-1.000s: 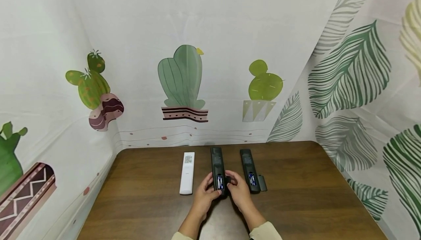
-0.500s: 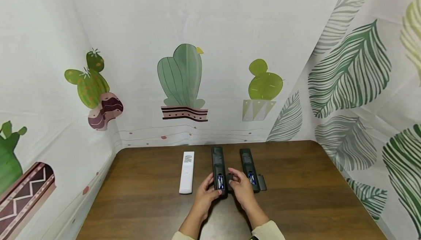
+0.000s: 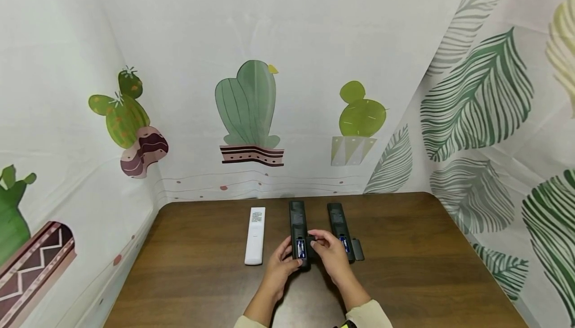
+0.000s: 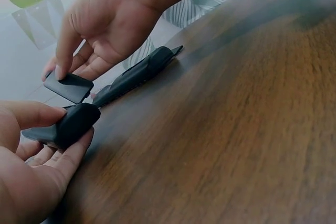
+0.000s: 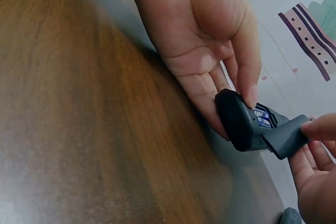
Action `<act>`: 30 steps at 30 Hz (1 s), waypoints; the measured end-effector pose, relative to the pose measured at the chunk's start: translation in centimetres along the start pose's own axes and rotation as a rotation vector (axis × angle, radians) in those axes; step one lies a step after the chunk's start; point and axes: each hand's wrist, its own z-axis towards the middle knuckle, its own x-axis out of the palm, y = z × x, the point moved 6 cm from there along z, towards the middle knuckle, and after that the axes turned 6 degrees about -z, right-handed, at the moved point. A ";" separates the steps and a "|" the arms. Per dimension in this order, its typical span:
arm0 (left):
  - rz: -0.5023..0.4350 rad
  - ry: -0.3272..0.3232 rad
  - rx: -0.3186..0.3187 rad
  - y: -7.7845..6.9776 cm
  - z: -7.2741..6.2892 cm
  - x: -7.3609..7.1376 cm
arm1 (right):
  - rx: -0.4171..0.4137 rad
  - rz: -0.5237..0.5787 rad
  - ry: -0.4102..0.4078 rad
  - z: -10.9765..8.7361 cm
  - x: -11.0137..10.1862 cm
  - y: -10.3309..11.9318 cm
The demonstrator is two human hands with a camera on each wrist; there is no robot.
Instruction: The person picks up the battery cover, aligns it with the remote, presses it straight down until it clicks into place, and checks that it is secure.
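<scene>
In the head view my left hand (image 3: 277, 268) grips the lower end of a black remote control (image 3: 297, 215), which has its back turned up. Batteries (image 3: 301, 249) with blue wrappers show in its uncovered compartment. Between thumb and fingers, my right hand (image 3: 333, 260) pinches a flat black battery cover (image 5: 287, 137). That cover is tilted at the remote's right side, its edge close by the compartment in the right wrist view. From the left wrist view, the cover (image 4: 71, 86) appears above the remote's end (image 4: 76, 124), the left thumb lying on top of the remote.
To the right lies a second black remote (image 3: 337, 215), batteries exposed, with its own loose cover (image 3: 357, 249) beside it. A white remote (image 3: 255, 240) lies at the left. Patterned cloth (image 3: 310, 43) hangs behind the brown wooden table (image 3: 193, 268).
My right hand first drew the battery cover slightly right, away from the remote, then brought it back left against its side. The left hand and its remote have barely moved.
</scene>
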 end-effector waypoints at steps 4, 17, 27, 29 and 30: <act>0.002 0.006 0.000 0.1 0.1 -0.1 | 0.000 0.020 0.027 0.1 0.3 0.2; -0.019 0.046 0.008 0.2 0.3 0.0 | -0.005 0.065 0.055 -0.1 1.5 0.6; -0.036 0.056 0.003 0.1 0.2 0.0 | 0.007 0.130 0.091 -0.1 2.2 0.5; -0.038 0.055 0.004 0.1 0.2 0.0 | 0.013 0.127 0.094 0.0 2.2 0.4; -0.039 0.054 0.006 0.1 0.2 0.0 | 0.016 0.127 0.096 0.0 2.2 0.4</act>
